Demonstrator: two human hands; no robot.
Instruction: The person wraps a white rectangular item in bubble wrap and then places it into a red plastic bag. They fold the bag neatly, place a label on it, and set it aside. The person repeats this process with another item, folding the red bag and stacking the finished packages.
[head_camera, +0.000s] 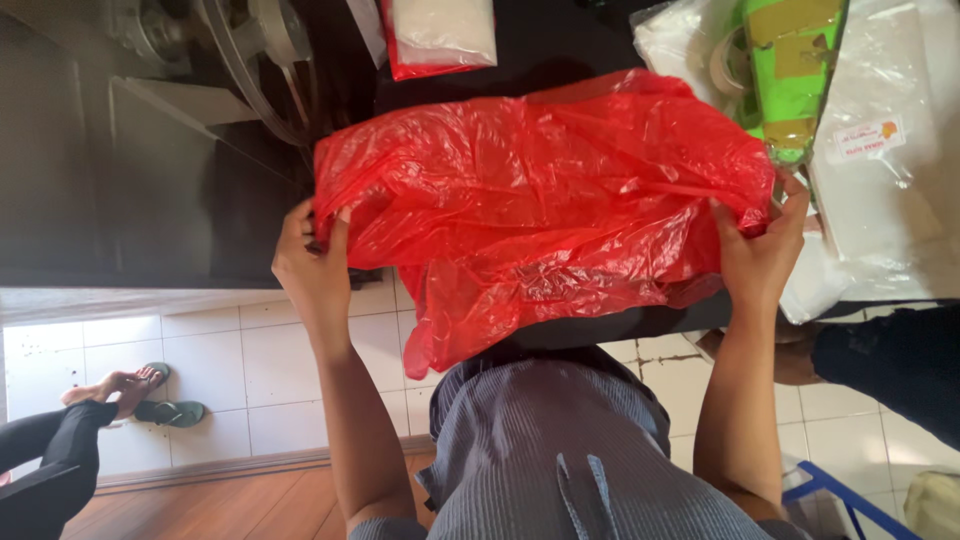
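A crumpled red plastic bag (540, 200) is held spread over the near edge of the dark table (180, 200), pinched at its nine o'clock edge by the left hand (312, 262) and at its three o'clock edge by the right hand (762, 250), both closed on the film. Its long axis is laid from nine to three o'clock, with a loose corner hung toward six o'clock over the table edge. The thin film could be torn if stretched further, or let slip from either pinch, since it is slick.
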